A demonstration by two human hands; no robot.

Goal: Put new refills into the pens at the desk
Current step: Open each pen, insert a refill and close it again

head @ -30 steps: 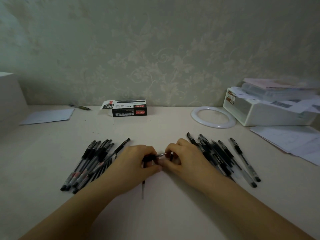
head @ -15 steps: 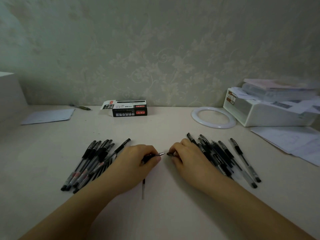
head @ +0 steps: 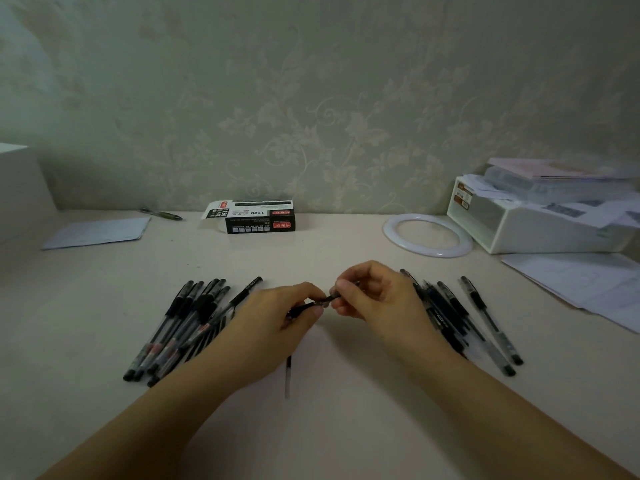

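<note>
My left hand (head: 277,320) grips a black pen (head: 304,306) at the desk's middle, its tip end pointing right. My right hand (head: 374,299) pinches that tip end, a small dark piece between thumb and forefinger. Both hands are raised a little above the desk. A thin refill (head: 287,377) lies on the desk below my left hand, partly hidden by it. A heap of several black pens (head: 183,323) lies to the left, another heap of pens (head: 467,320) to the right, partly behind my right wrist.
A black and white refill box (head: 256,218) stands open near the wall. A white ring (head: 427,235), a white storage box (head: 540,223) stacked with papers, and loose sheets (head: 588,285) fill the right. A paper sheet (head: 97,232) and a lone pen (head: 161,213) lie far left.
The hands parted half a second ago, the right one holding a small piece. Now both have lifted slightly and the right has come back to the pen's tip.
</note>
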